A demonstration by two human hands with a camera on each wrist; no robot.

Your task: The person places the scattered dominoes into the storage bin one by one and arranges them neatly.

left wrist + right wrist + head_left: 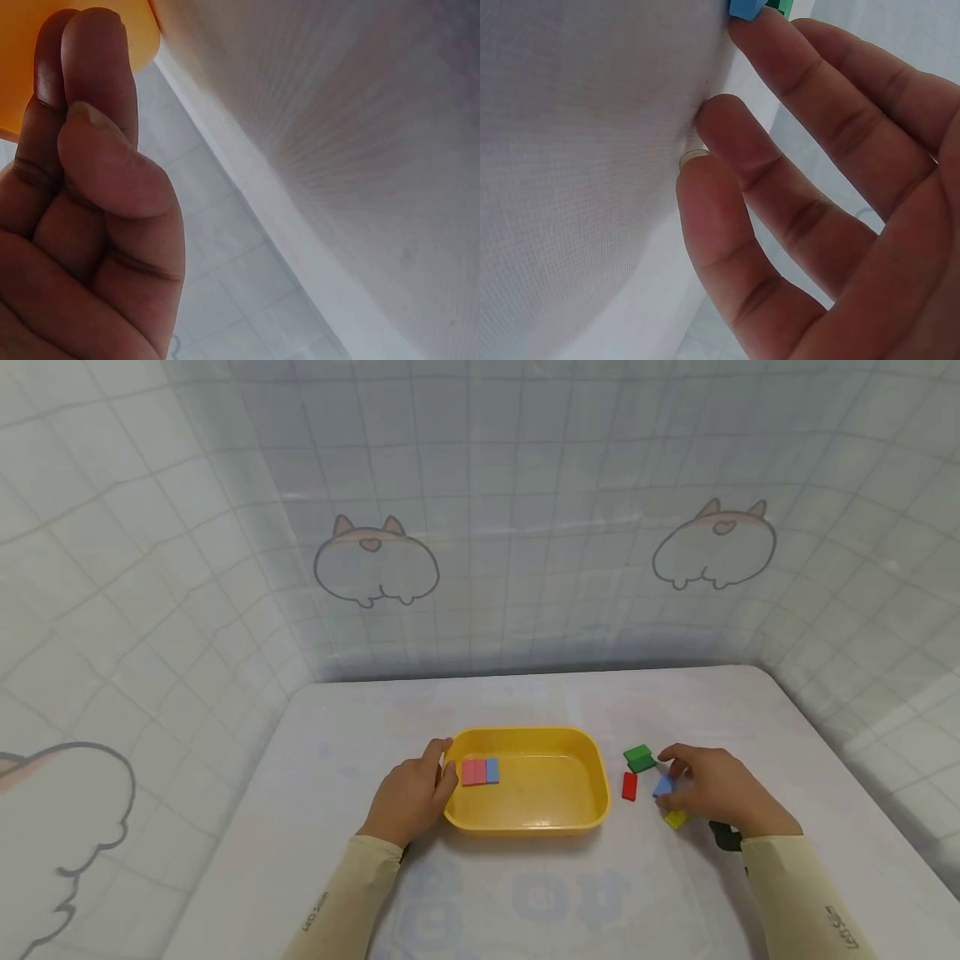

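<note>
A yellow tray sits on the table, with two pink blocks and a blue block side by side at its left inner end. My left hand holds the tray's left rim, and its fingertips overlap the yellow wall in the left wrist view. To the right of the tray, my right hand pinches another small blue block between thumb and finger. That block shows at a fingertip in the right wrist view. The other right fingers are bent down at the table.
Two green blocks lie just beyond the right hand's fingertips, one partly over the other. A red block is between tray and hand. Below the thumb lies a yellow block. Grid-patterned cloth walls the table's back and sides.
</note>
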